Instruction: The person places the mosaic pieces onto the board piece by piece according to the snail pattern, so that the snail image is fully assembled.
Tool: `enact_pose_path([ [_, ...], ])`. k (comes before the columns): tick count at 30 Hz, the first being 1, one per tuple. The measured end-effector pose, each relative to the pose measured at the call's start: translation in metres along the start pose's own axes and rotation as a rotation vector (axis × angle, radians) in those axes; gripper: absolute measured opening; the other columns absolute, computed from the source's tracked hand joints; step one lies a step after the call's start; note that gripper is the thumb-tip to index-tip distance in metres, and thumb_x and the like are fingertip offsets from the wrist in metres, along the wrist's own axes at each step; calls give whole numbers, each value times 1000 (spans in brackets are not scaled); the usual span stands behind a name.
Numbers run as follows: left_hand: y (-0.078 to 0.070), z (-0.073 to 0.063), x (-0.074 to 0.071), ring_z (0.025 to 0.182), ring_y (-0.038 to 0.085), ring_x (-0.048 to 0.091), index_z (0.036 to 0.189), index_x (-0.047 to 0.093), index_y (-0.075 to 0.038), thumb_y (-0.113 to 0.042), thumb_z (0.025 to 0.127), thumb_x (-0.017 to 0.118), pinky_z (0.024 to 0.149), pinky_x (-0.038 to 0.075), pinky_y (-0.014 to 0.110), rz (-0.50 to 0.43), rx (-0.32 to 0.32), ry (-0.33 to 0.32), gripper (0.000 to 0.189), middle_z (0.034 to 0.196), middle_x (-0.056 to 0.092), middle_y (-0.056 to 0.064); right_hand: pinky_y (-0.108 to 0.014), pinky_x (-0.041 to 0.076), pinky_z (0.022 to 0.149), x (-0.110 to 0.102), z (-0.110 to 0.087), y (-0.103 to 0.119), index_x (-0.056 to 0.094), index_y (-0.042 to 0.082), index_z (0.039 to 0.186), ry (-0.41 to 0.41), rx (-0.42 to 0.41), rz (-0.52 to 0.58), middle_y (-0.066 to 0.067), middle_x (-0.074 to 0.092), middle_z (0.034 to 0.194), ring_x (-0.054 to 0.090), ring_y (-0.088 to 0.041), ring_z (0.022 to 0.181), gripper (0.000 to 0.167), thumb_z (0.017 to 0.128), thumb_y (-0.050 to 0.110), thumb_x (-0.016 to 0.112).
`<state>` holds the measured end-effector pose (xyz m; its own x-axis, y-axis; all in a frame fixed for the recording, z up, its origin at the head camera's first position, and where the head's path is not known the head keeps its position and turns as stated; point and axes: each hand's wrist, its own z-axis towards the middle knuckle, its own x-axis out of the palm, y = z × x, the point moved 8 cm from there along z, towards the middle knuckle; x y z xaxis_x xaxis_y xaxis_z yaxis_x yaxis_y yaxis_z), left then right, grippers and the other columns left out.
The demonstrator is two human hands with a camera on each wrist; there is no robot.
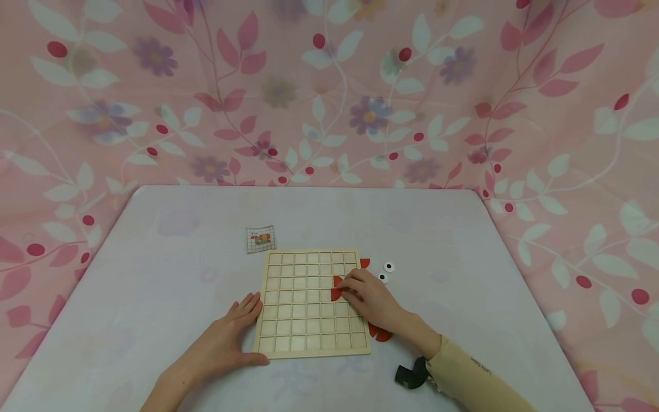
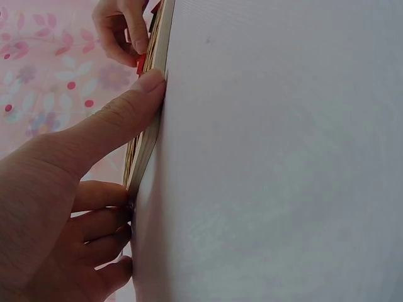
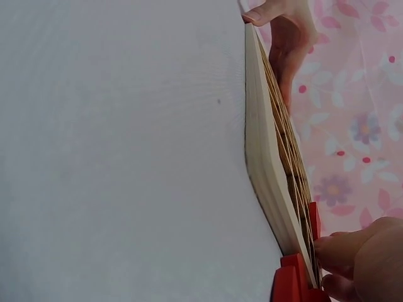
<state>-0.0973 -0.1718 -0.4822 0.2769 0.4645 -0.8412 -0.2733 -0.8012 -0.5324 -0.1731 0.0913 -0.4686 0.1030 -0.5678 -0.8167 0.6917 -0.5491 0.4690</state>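
Observation:
A square wooden grid board [image 1: 298,327] lies on the table. My left hand [image 1: 223,340] rests against its near left corner, fingers along the left side and thumb at the front edge. Over the board's right half, my right hand [image 1: 373,297] pinches a small red piece [image 1: 337,280] with thumb and fingertips. Just nearer lies another red piece [image 1: 336,294] on the grid, its right end at the fingers. In the right wrist view a red piece [image 3: 314,217] stands up from the board at the fingertips.
Beyond the board's far left corner lies a small picture card [image 1: 261,239]. Along the right side are a red piece [image 1: 365,262], two white eye discs [image 1: 389,267] and more red pieces [image 1: 382,333] by the right forearm. A black object [image 1: 412,375] is beside the right sleeve.

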Motion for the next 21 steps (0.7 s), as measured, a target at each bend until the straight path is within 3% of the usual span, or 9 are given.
enact_pose_path([
  [6, 1, 1, 1, 150, 31, 28, 149, 42, 3, -70, 65, 78, 120, 23, 52, 7, 1, 3, 117, 160, 35, 14, -22, 49, 69, -1, 1, 5, 76, 10, 105, -19, -38, 1, 1, 62, 98, 52, -10, 84, 16, 89, 8, 74],
  [13, 2, 1, 1, 150, 31, 29, 149, 42, 3, -71, 65, 77, 120, 24, 52, 12, -5, 1, 118, 159, 35, 15, -17, 43, 67, 4, 3, 8, 75, 12, 108, -4, -41, -31, 4, 57, 93, 45, -6, 79, 20, 90, 19, 74],
  [21, 2, 0, 1, 150, 32, 29, 149, 42, 2, -71, 65, 78, 120, 25, 53, 5, -3, -10, 117, 159, 36, 14, -20, 40, 66, 7, 5, 16, 77, 12, 106, -12, -78, -73, 2, 53, 89, 42, -8, 77, 23, 86, 22, 79],
])
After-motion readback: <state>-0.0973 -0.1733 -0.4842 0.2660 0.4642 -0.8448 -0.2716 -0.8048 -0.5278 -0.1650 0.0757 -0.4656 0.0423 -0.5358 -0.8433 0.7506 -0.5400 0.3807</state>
